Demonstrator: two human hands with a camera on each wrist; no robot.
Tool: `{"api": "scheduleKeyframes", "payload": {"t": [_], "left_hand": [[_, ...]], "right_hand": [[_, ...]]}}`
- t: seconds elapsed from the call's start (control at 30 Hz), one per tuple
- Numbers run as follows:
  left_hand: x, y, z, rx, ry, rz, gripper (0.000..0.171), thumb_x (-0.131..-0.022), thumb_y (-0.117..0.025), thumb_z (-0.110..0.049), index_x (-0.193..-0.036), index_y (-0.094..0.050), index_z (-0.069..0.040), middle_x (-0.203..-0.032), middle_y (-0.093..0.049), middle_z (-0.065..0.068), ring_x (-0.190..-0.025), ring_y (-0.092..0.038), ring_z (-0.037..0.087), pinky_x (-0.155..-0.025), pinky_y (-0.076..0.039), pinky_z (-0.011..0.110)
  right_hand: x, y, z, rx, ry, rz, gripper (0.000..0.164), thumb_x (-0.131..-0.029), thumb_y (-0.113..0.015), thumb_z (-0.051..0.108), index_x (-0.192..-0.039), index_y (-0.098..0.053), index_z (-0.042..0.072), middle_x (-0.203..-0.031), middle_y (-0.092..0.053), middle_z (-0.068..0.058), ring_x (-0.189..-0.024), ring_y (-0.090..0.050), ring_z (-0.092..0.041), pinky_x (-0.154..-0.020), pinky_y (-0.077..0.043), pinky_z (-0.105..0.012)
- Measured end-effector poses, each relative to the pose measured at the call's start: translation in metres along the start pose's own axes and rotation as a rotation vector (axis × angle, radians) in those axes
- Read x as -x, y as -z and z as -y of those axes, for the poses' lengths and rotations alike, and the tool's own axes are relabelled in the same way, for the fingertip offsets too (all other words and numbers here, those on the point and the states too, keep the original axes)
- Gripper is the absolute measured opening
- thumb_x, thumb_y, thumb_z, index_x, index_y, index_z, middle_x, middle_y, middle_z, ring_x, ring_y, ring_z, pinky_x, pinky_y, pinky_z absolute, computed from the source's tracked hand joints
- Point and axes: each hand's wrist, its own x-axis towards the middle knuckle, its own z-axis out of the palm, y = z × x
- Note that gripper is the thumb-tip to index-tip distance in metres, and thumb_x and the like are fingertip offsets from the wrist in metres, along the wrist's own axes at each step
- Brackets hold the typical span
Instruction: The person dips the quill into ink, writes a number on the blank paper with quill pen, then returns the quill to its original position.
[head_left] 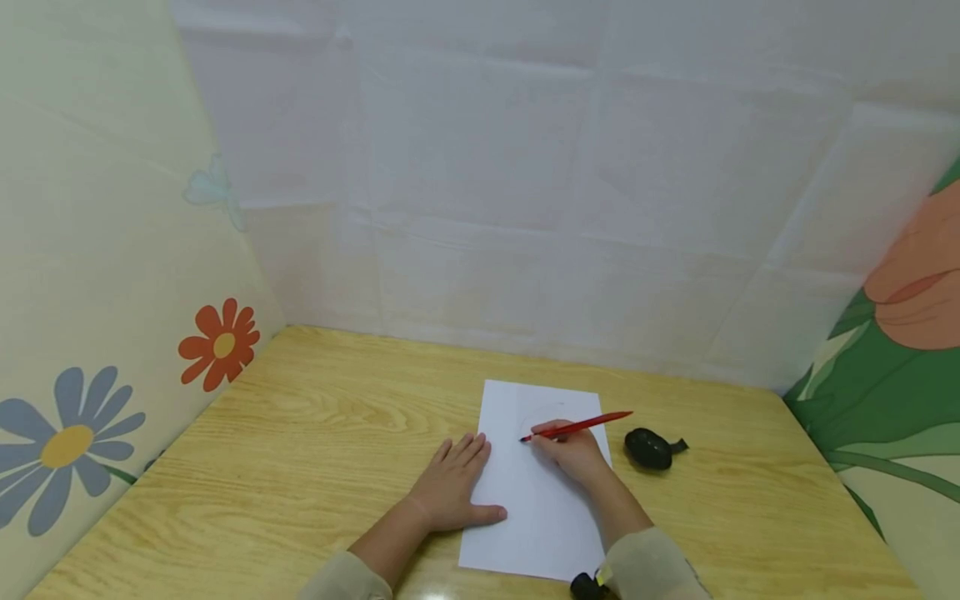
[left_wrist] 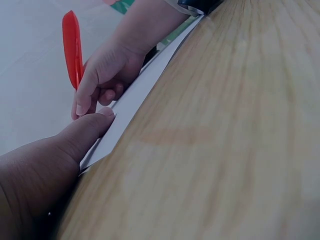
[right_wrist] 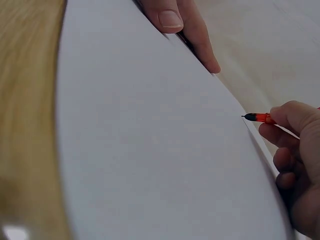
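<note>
A white sheet of paper (head_left: 532, 525) lies on the wooden table. My left hand (head_left: 453, 487) rests flat across its left edge, fingers straight and thumb spread to the right. My right hand (head_left: 577, 454) pinches a red pen (head_left: 592, 423) near its dark tip, over the upper middle of the sheet. A faint curved line (head_left: 558, 404) shows on the paper just above the pen. In the right wrist view the pen (right_wrist: 262, 118) points left, its fine tip close over the paper (right_wrist: 150, 130). The left wrist view shows the pen's broad red end (left_wrist: 72, 47) standing up above the right hand.
A glossy black oval object (head_left: 648, 448) with a short flat tab sits on the table (head_left: 337, 417) right of the paper. White cloth (head_left: 487, 183) hangs behind, and flower-patterned panels (head_left: 90, 208) flank the table. A small black device (head_left: 587, 587) is at the right wrist.
</note>
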Motion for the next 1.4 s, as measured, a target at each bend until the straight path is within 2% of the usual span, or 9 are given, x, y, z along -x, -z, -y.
{"api": "scheduleKeyframes", "payload": {"t": [0.17, 0.7, 1.4], "left_hand": [[-0.0002, -0.0015, 0.0010, 0.000, -0.003, -0.001, 0.103, -0.083, -0.056, -0.072, -0.154, -0.028, -0.003, -0.163, -0.023, 0.012, -0.152, -0.017, 0.030, -0.123, -0.011, 0.052], [-0.0010, -0.0012, 0.0010, -0.016, -0.004, -0.004, 0.103, -0.083, -0.056, -0.072, -0.154, -0.028, -0.003, -0.163, -0.024, 0.012, -0.152, -0.018, 0.030, -0.123, -0.012, 0.052], [-0.0009, -0.0008, 0.0012, -0.012, -0.004, -0.006, 0.103, -0.082, -0.055, -0.073, -0.154, -0.029, -0.004, -0.163, -0.024, 0.011, -0.152, -0.018, 0.029, -0.123, -0.012, 0.053]], "right_hand": [[0.0008, -0.0006, -0.0024, -0.007, 0.019, 0.005, 0.020, -0.084, -0.077, 0.027, -0.101, -0.077, 0.017, -0.094, -0.068, -0.003, -0.083, -0.054, -0.018, -0.066, -0.045, -0.026], [0.0029, 0.0015, -0.0033, 0.004, 0.038, 0.022, 0.019, -0.083, -0.077, 0.027, -0.100, -0.077, 0.018, -0.084, -0.065, -0.002, -0.069, -0.053, -0.017, -0.062, -0.044, -0.026], [0.0064, 0.0022, -0.0033, 0.017, 0.021, 0.043, 0.017, -0.085, -0.076, 0.027, -0.100, -0.077, 0.019, -0.085, -0.065, -0.001, -0.065, -0.054, -0.016, -0.060, -0.046, -0.025]]}}
